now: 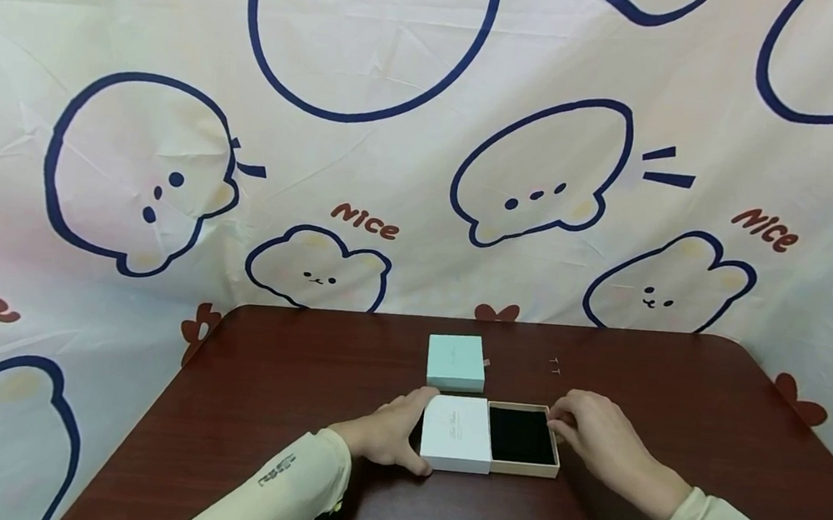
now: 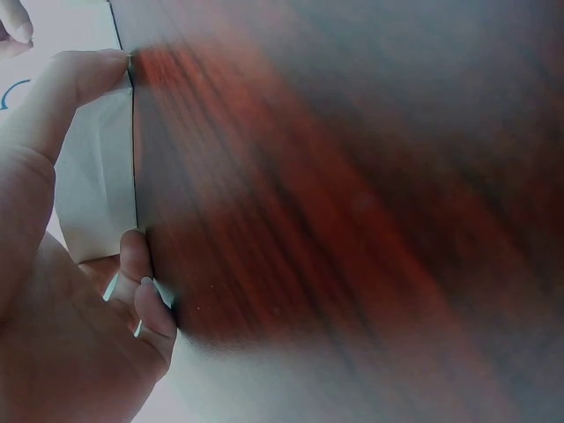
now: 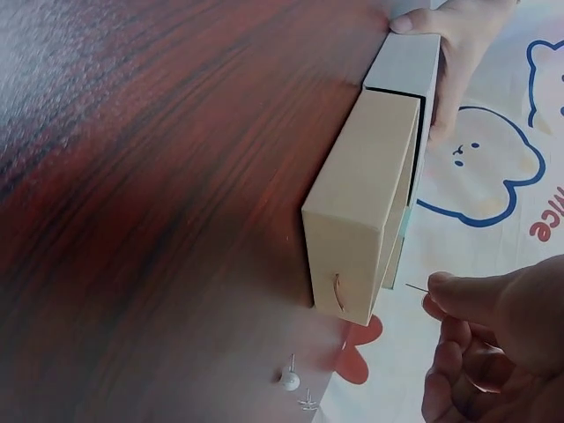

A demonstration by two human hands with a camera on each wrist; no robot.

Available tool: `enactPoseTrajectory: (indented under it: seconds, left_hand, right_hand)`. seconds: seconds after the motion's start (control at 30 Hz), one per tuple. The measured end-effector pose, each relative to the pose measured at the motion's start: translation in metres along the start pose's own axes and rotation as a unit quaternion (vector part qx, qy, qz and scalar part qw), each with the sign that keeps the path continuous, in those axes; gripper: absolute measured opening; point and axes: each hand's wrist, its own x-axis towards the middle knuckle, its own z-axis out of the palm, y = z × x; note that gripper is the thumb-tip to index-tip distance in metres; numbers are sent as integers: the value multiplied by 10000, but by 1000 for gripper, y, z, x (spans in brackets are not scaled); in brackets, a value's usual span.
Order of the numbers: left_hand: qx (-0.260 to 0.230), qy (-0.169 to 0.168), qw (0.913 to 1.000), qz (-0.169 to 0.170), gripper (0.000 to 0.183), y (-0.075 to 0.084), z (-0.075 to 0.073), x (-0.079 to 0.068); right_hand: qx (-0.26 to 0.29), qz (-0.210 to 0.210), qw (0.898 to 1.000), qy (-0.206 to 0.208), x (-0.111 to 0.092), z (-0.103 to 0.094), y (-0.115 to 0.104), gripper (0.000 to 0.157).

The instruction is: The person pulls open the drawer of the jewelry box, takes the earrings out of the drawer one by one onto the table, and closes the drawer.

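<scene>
A white jewellery box sleeve (image 1: pixel 456 435) lies on the table, its cream drawer (image 1: pixel 524 470) slid out to the right. Black padding (image 1: pixel 520 437) lines the drawer. My left hand (image 1: pixel 396 430) grips the sleeve's left end, thumb at the near side and fingers at the far side. Over the drawer's right edge, my right hand (image 1: pixel 599 432) pinches a small piece with a thin metal post (image 3: pixel 418 288) poking out from thumb and forefinger, like a stud earring; its head is hidden by the fingertips. On the drawer's end is a small ribbon pull (image 3: pixel 338 293).
Behind the white box sits a pale teal box (image 1: pixel 455 362) with a small tab at its right side. Farther back on the brown table (image 1: pixel 316 359) lie a pearl-like stud earring (image 3: pixel 291 380) and a star-like stud (image 3: pixel 307 402). A printed cloth (image 1: pixel 425 169) hangs behind.
</scene>
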Motion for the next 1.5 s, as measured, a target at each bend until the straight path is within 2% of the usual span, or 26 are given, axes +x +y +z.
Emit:
enactPoseTrajectory:
  seconds: [0.57, 1.5]
  left_hand:
    - [11, -23, 10000, 11, 104, -1, 0, 1]
    - [30, -16, 10000, 52, 101, -2, 0, 1]
  right_hand:
    - [-47, 19, 9999, 150, -1, -4, 4, 10]
    - [65, 259, 9996, 108, -5, -4, 16, 9]
